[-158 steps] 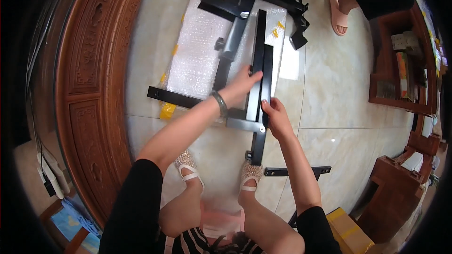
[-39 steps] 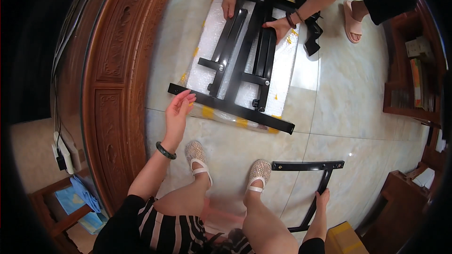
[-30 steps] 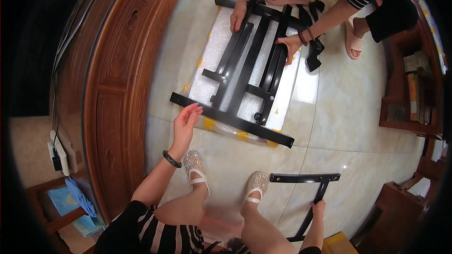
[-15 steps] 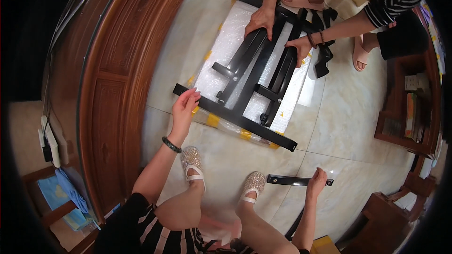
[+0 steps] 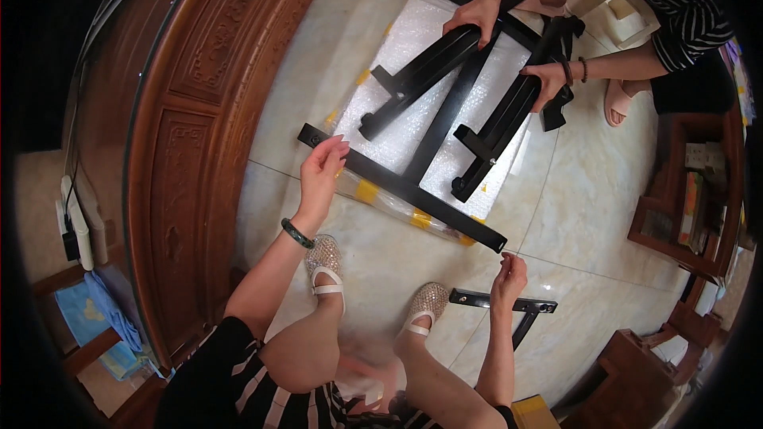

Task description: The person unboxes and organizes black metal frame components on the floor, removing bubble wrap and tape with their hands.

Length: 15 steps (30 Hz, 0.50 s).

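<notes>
A black metal frame, two crossbars joined by a long middle bar, lies on a package covered in bubble wrap. My left hand is at the near crossbar's left end, its fingers bent together over the bar; whatever they hold is hidden. Beside that crossbar's right end, my right hand pinches its fingertips closed, and anything between them is too small to name. Across from me, another person's hands grip two black metal leg pieces, a left one and a right one, slanting above the frame.
On the floor by my right forearm lies another black bar piece with a leg attached. A carved wooden cabinet lines the left side. At right stand a wooden shelf and low wooden furniture. A pale stool is behind the other person.
My right hand has moved up and left from above the loose bar to the crossbar's end. My left hand stays by the crossbar. The other person has shifted and angled both leg pieces.
</notes>
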### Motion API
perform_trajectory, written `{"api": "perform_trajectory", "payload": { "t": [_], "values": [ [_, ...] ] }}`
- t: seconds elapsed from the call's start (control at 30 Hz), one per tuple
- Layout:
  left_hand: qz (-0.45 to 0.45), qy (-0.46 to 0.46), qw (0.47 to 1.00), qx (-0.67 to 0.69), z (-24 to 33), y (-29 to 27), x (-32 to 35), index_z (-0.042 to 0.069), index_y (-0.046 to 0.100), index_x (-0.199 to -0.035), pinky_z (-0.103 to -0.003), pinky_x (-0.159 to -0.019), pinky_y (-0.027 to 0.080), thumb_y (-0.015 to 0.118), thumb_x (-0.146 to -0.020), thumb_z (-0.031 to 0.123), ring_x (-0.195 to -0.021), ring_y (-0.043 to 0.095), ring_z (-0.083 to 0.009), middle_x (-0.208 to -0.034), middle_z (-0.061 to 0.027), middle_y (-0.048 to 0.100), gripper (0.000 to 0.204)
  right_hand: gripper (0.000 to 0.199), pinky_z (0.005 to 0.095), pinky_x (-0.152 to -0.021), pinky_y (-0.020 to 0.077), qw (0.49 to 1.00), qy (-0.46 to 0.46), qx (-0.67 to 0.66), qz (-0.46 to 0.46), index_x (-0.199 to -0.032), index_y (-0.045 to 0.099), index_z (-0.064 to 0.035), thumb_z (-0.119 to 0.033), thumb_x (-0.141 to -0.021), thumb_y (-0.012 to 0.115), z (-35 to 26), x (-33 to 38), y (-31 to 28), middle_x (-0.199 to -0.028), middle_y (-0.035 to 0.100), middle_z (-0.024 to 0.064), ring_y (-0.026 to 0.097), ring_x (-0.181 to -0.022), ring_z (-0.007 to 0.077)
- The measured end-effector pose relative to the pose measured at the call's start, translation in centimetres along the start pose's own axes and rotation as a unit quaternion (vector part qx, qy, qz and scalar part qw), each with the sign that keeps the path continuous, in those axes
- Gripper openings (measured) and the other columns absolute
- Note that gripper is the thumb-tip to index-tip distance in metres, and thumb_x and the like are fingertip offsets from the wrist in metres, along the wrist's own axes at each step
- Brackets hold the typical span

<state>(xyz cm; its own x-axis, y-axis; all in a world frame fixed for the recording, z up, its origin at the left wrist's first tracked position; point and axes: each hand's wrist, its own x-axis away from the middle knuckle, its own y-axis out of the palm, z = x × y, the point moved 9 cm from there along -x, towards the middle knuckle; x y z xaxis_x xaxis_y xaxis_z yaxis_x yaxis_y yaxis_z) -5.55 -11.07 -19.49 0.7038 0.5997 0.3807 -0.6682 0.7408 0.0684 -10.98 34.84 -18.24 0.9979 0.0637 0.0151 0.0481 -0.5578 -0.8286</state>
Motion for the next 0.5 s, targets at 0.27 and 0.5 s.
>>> {"api": "perform_trajectory", "payload": {
  "t": [0.27, 0.5],
  "values": [
    [0.036, 0.027, 0.999, 0.011, 0.3, -0.8, 0.7, 0.002, 0.054, -0.124, -0.026, -0.092, 0.045, 0.048, -0.098, 0.015, -0.110, 0.056, -0.0148, -0.118, -0.0074, 0.059, 0.029, 0.010, 0.0360, -0.068, 0.0461, 0.998, 0.032, -0.043, 0.012, -0.086, 0.064, -0.0009, -0.008, -0.090, 0.058, -0.5, -0.7, 1.0, -0.080, 0.061, 0.0130, 0.057, -0.074, 0.0287],
    [0.036, 0.024, 0.999, 0.018, 0.3, -0.3, 1.1, 0.002, 0.055, -0.123, -0.026, -0.092, 0.046, 0.049, -0.098, 0.015, -0.109, 0.056, -0.0150, -0.117, -0.0073, 0.059, 0.029, 0.012, 0.0363, -0.067, 0.0465, 0.997, 0.021, -0.064, 0.029, -0.086, 0.064, -0.0002, -0.008, -0.090, 0.057, -1.4, -1.4, 0.6, -0.079, 0.061, 0.0132, 0.058, -0.074, 0.0287]
  ]
}}
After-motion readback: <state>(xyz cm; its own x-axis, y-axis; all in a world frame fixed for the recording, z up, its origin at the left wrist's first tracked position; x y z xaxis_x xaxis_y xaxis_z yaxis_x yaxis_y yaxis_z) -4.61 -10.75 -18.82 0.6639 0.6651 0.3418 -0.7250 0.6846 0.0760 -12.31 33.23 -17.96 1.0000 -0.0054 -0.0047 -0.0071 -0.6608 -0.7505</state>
